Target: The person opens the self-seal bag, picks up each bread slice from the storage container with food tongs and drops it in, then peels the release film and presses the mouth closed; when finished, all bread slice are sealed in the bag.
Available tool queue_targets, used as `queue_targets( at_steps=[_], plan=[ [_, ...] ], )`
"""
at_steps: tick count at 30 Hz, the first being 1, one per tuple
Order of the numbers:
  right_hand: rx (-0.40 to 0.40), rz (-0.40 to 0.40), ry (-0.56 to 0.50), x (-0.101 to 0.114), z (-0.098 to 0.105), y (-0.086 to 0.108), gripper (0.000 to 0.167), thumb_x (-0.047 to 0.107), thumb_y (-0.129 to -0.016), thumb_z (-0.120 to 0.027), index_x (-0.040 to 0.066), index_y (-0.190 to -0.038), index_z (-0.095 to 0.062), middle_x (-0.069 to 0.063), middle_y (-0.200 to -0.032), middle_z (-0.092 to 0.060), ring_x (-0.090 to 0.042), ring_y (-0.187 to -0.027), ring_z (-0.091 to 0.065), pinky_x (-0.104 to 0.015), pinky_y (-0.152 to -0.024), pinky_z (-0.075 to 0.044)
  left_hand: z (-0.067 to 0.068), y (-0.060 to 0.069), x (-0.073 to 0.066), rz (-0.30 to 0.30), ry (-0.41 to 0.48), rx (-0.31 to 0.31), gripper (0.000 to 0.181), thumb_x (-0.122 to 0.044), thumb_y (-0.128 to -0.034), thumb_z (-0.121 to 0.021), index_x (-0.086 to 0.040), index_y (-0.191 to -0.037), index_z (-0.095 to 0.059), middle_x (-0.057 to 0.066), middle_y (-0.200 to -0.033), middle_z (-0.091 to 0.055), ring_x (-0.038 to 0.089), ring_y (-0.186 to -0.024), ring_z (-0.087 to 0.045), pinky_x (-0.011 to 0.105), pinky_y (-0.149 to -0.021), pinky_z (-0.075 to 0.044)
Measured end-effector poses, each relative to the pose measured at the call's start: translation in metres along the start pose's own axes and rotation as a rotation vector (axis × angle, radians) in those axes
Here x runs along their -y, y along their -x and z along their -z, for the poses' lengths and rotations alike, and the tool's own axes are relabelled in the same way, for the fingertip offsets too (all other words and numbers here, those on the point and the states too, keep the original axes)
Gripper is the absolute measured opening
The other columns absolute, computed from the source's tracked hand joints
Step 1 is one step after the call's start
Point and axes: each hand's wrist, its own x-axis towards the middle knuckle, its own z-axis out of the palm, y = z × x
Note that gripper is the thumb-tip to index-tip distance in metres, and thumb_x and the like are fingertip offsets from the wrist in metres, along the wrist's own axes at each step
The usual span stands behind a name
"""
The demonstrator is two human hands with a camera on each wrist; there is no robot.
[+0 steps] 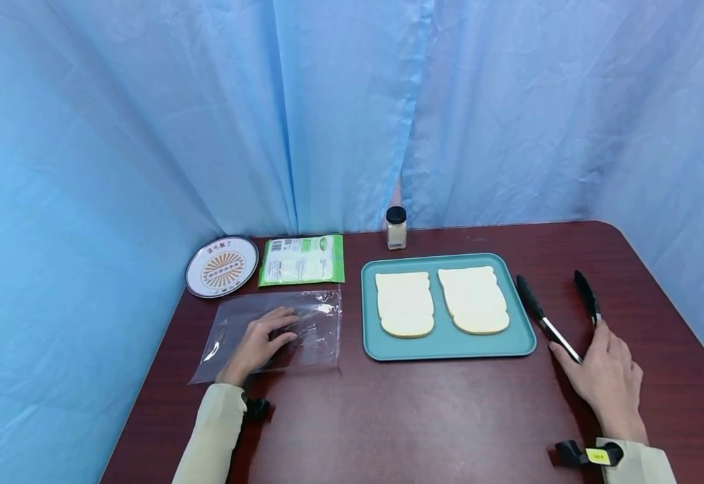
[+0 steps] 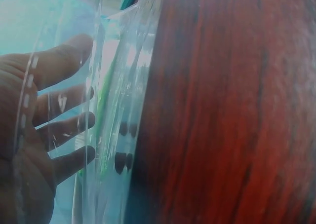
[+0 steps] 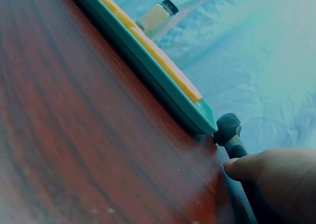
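Note:
My left hand (image 1: 263, 341) is at a flat clear plastic bag (image 1: 312, 346) on the left of the table. Its fingers are apart and relaxed, pinching nothing. In the left wrist view, clear film crosses in front of this hand (image 2: 37, 115). At the right, my right hand (image 1: 608, 380) holds black-tipped metal tongs (image 1: 560, 341), whose two arms are spread. In the right wrist view the thumb (image 3: 247, 167) lies along one arm of the tongs; the other fingers are hidden. Two bread slices (image 1: 405, 306) lie side by side on a teal tray (image 1: 449, 349) between the hands.
At the back left are a round patterned plate (image 1: 222, 267) and a green-and-white packet (image 1: 301, 261). A small jar (image 1: 396, 228) with a black lid stands behind the tray. Blue curtains (image 1: 340, 121) hang around the dark reddish table (image 1: 412, 423).

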Motion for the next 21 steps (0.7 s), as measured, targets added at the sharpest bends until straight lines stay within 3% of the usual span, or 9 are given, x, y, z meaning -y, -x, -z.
queue_targets(
  at_steps=[12, 21],
  plan=[
    [0.02, 0.002, 0.057, -0.001, 0.0011, -0.0055, 0.112, 0.066, -0.091, -0.057, -0.012, -0.155, -0.01, -0.048, -0.14, -0.033, -0.064, -0.124, -0.033, -0.078, -0.087, -0.034, 0.002, -0.0007, -0.0006, -0.013, 0.003, 0.009, 0.036, -0.014, -0.089, -0.075, -0.008, -0.124, -0.072, 0.018, -0.137, -0.064, 0.04, -0.136, -0.054, 0.056, -0.109, -0.046],
    [-0.042, 0.031, 0.061, 0.0007, -0.001, -0.0057, 0.108, 0.059, -0.09, -0.064, -0.014, -0.153, -0.016, -0.05, -0.133, -0.038, -0.066, -0.115, -0.039, -0.075, -0.082, -0.04, 0.002, 0.0006, -0.0001, -0.011, -0.001, 0.008, 0.035, -0.014, -0.0894, -0.074, -0.007, -0.124, -0.071, 0.019, -0.137, -0.064, 0.04, -0.136, -0.054, 0.056, -0.109, -0.046]
  ],
)
